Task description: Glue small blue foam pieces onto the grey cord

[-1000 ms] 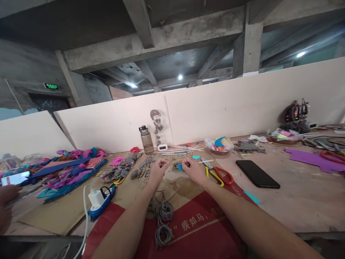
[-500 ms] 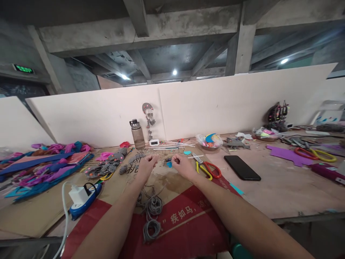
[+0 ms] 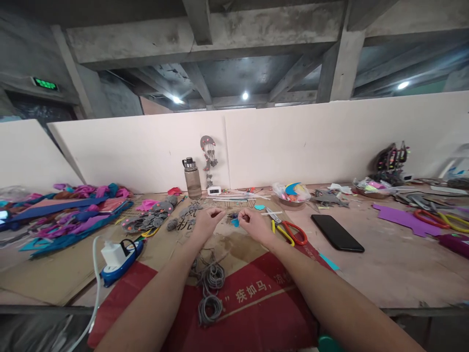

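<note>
Head view: left hand [image 3: 206,224] and right hand [image 3: 254,225] pinched shut over cardboard [image 3: 234,244], turquoise piece [image 3: 235,223] between them, probably mid-assembly; next, steady fingertip alignment needed; held contents indiscernible.

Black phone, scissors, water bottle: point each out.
black phone [image 3: 337,233], head view, middle of its dark screen.
scissors [image 3: 293,233], head view, on the red handle loop.
water bottle [image 3: 192,180], head view, middle of its clear body.
</note>
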A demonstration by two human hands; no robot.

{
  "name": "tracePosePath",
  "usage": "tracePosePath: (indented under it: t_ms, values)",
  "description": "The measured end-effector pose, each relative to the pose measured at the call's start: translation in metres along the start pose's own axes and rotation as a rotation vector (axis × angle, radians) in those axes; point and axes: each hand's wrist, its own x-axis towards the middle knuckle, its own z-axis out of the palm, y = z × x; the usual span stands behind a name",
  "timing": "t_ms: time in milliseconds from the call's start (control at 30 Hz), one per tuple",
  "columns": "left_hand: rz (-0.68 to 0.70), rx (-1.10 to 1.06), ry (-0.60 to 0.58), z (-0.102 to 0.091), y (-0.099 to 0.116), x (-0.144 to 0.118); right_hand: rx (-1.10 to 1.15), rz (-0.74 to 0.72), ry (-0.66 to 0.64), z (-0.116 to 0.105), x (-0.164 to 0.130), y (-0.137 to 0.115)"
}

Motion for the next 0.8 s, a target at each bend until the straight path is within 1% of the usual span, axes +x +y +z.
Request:
tracePosePath:
  t_ms: [100,200,333,467,600,800]
  values:
    - [0.030,-0.005,-0.067,0.001,0.009,-0.003,-0.038,-0.025,-0.017,-0.002,-0.002,-0.004]
    - [0.062,-0.010,-0.127,0.001,0.018,-0.007,-0.099,-0.083,-0.028,-0.004,-0.003,-0.008]
    - [0.073,0.007,-0.183,0.002,0.025,-0.011,-0.143,-0.157,-0.049,-0.005,-0.005,-0.012]
    - [0.101,0.082,-0.184,0.002,0.028,-0.014,-0.172,-0.187,-0.039,-0.005,-0.006,-0.012]
    - [0.118,0.168,-0.160,0.002,0.029,-0.017,-0.200,-0.202,-0.030,-0.004,-0.005,-0.010]
    - [0.137,0.230,-0.158,0.005,0.035,-0.020,-0.237,-0.249,-0.033,-0.003,-0.006,-0.010]
